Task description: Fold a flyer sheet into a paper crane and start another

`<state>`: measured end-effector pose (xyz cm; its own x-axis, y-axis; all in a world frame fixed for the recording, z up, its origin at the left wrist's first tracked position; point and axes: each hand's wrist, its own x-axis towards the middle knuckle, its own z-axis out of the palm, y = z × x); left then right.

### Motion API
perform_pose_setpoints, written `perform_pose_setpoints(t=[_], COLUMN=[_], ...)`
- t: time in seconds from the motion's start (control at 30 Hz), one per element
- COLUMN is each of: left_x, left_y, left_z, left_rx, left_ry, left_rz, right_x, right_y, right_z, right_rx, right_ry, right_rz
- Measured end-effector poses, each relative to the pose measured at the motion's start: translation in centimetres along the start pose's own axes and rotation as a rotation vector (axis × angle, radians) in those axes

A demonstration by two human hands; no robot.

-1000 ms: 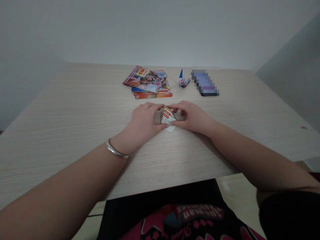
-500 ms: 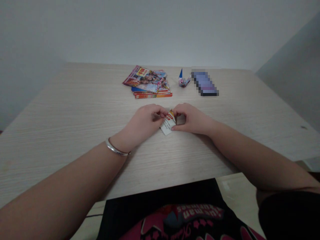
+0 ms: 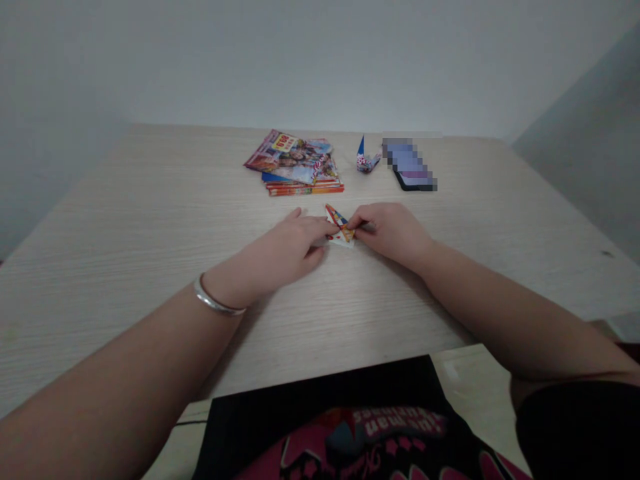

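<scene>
A small piece of folded printed paper (image 3: 336,216) lies on the table in front of me, showing red, blue, yellow and white faces. My left hand (image 3: 287,252) rests flat beside it, fingers stretched out, with the fingertips on the paper's left part. From the other side my right hand (image 3: 397,230) pinches the paper's right edge between thumb and forefinger. The fingers cover parts of the paper, so its full shape is hidden.
Beyond my hands, a stack of colourful printed leaflets (image 3: 295,160) lies on the pale wooden table (image 3: 150,213). To its right stand a folded paper crane (image 3: 367,162) and a phone (image 3: 410,163) with a blurred screen. A wall (image 3: 320,67) closes off the back.
The paper has been turned, from its white printed face to a colourful, pointed side. My left hand has gone from pinching it to lying flat with stretched fingers. My right hand still pinches it.
</scene>
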<state>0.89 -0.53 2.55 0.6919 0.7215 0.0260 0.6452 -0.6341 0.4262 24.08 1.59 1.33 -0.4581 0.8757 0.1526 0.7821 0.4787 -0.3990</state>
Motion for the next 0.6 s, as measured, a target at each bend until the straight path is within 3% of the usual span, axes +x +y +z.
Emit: perform_pose_setpoints(t=[0.2,0.47,0.6], left_x=[-0.1,-0.1,0.0], left_y=[0.0,-0.4,-0.6], left_z=[-0.2,0.1,0.2], left_rx=[0.06,-0.003,-0.005], left_ry=[-0.046,0.009,-0.005], left_rz=[0.046,0.04,0.055], right_x=[-0.1,-0.2,-0.2], right_y=[1.3,1.9,1.3], right_z=[-0.8,-0.9,-0.9], right_rx=[0.051,0.095,-0.007], right_ry=[-0.111,-0.08,-0.067], right_rz=[-0.071,-0.069,-0.101])
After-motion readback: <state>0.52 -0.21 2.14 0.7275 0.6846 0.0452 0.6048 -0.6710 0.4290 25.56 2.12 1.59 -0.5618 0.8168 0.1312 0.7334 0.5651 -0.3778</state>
